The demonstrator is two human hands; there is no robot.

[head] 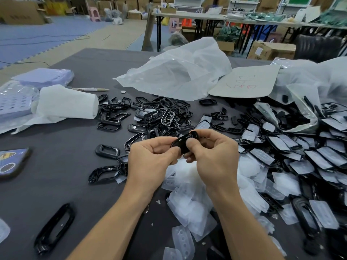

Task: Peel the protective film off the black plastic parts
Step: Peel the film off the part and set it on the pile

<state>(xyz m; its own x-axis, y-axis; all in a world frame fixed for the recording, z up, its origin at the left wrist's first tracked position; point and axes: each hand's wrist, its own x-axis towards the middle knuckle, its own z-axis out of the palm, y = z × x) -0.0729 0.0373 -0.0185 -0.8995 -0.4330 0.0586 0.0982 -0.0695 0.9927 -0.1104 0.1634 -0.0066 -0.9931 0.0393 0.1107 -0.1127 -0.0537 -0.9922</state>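
**A:** Where is the piece being worked on?

**B:** The black part (183, 143) is up off the desk (65, 147). It is held between the left hand (150, 160) and the right hand (212, 160), above the heap of peeled film (189, 196).

**A:** How tight is each grip?

**B:** Both are closed on it. The left grip pinches the part's left end between thumb and curled fingers. The right grip has the thumb pressed on the glossy face and the fingers wrapped behind the far end. Neither hand holds anything else.

**A:** Is the film still on this one?

**B:** I cannot tell. The face looks shiny black with a small pale mark or two, which may only be glare.

**A:** How will it handle?

**B:** I'd judge it a light, stiff, thin shell. The gloss likely makes it slippery and easy to smudge or scratch, so it is best held by the edges. The film looks thin and limp, and probably clings. A fingernail under a corner should start it, followed by a low, steady pull.

**A:** And what is waiting?

**B:** The covered parts (309, 158) are piled to the right, pale film up. The bare frames (159, 117) lie beyond the hands.
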